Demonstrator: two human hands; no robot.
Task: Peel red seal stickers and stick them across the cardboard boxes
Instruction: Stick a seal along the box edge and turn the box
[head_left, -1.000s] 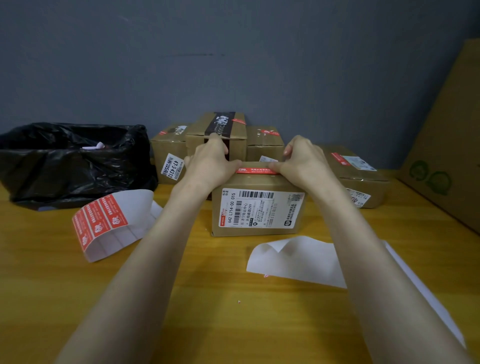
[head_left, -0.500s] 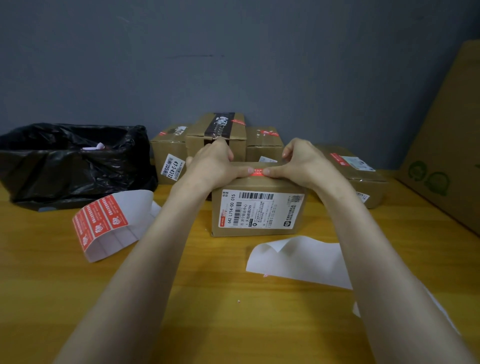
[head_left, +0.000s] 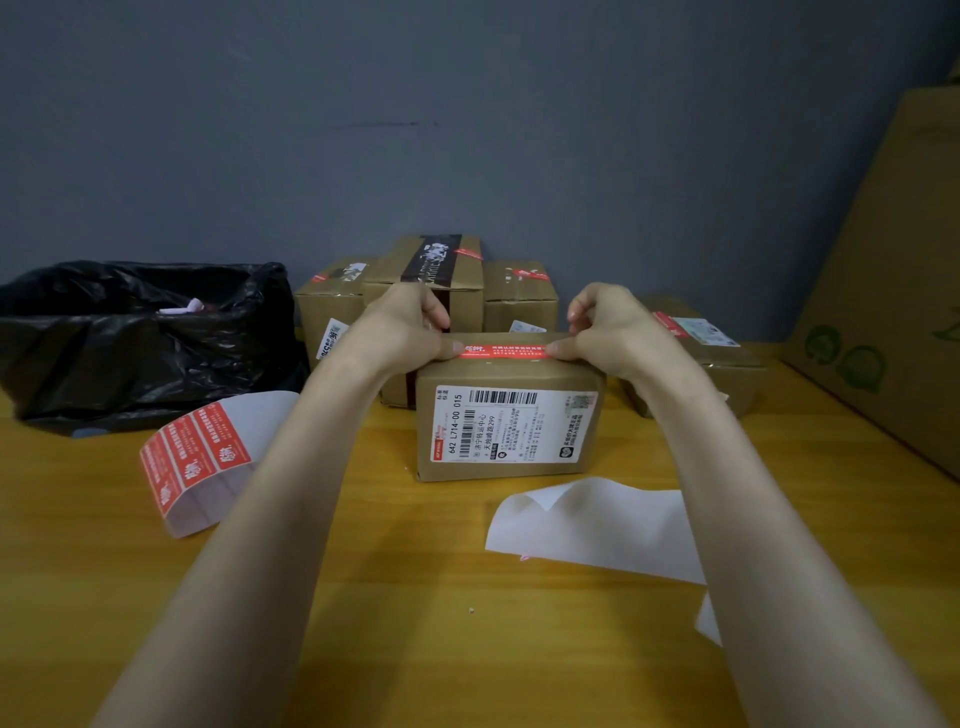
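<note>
A brown cardboard box (head_left: 509, 431) with a white shipping label stands at the table's middle. A red seal sticker (head_left: 501, 353) lies flat along its top near edge. My left hand (head_left: 405, 325) presses its thumb on the sticker's left end. My right hand (head_left: 608, 325) presses its thumb on the right end. The other fingers of both hands are curled over the back of the box top, holding nothing that I can see. A curled sheet of red seal stickers (head_left: 195, 457) lies left of my left arm.
Several sealed cardboard boxes (head_left: 519, 293) stand behind the box by the grey wall. A black bin bag (head_left: 135, 338) sits at the left. White backing paper (head_left: 592, 525) lies in front of the box. A large cardboard sheet (head_left: 893, 291) leans at the right.
My thumbs met at the sticker's middle half a second ago and have slid apart to its two ends, uncovering the whole red strip.
</note>
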